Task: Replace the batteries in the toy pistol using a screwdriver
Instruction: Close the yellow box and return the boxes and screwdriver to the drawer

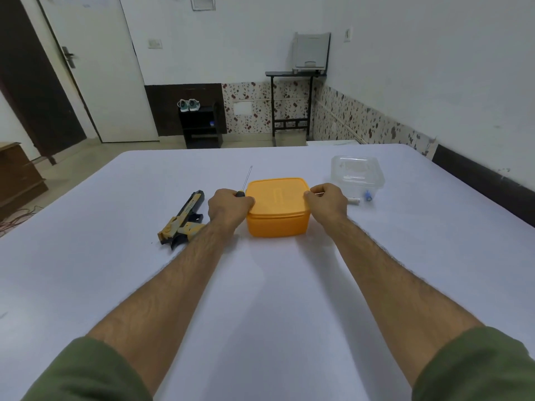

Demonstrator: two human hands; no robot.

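Both arms outstretched; left hand (pixel 230 211), right hand (pixel 327 206) grip orange box (pixel 278 215) sides.

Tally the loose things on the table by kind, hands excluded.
Toy pistol: 1
Screwdriver: 1
Orange lidded box: 1
Clear plastic container: 1
Small cylindrical items beside the clear container, probably batteries: 2
Total: 6
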